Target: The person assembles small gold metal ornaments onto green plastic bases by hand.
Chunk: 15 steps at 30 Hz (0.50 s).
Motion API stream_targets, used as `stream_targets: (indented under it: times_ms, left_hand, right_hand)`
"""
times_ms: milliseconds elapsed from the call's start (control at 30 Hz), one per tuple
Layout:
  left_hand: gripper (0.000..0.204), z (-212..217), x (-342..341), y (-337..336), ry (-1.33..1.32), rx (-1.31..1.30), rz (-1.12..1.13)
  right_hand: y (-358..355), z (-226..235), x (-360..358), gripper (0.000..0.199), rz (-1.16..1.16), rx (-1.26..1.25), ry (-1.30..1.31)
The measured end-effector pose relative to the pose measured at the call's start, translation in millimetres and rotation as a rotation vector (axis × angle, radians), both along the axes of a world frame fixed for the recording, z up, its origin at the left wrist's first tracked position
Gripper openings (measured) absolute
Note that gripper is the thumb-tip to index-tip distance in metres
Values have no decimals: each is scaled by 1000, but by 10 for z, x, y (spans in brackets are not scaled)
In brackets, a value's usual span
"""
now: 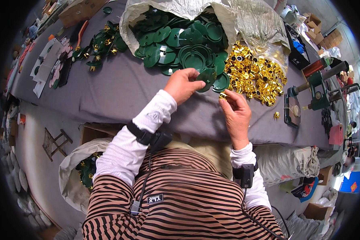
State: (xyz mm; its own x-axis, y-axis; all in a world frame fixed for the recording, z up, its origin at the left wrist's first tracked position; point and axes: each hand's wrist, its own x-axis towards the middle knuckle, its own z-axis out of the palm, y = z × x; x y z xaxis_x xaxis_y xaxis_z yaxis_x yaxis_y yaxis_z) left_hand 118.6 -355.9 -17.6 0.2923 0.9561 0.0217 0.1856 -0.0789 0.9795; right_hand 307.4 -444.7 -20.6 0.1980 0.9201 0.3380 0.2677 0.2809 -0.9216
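Between the thumb and fingers of my left hand (183, 85) is a green plastic disc (207, 77), held up in front of a heap of similar green discs (194, 56). My right hand (237, 111) pinches a small gold metal piece (223, 96) just below and to the right of that disc. The gold piece and the held disc are apart. Many more gold pieces (260, 76) lie piled on the table beyond my right hand. The green heap spills from a white woven sack (128, 18).
A green hand press (318, 94) stands at the table's right, near a lone gold piece (276, 115). Joined green-and-gold parts (104, 44) lie at the back left, and others fill an open sack (74, 176) below. A folding stool (56, 142) stands on the floor.
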Motion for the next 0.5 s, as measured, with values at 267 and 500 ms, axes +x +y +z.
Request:
stream_targets:
  times_ms: [267,500]
  left_hand:
    - [17,-41,201,-392,-119,-75,-75]
    - [20,0,219,-725,158,543,1]
  right_hand:
    - [14,34,-83,31,-7,251,-332]
    - [-157,-109,-73,25,21,-190,382]
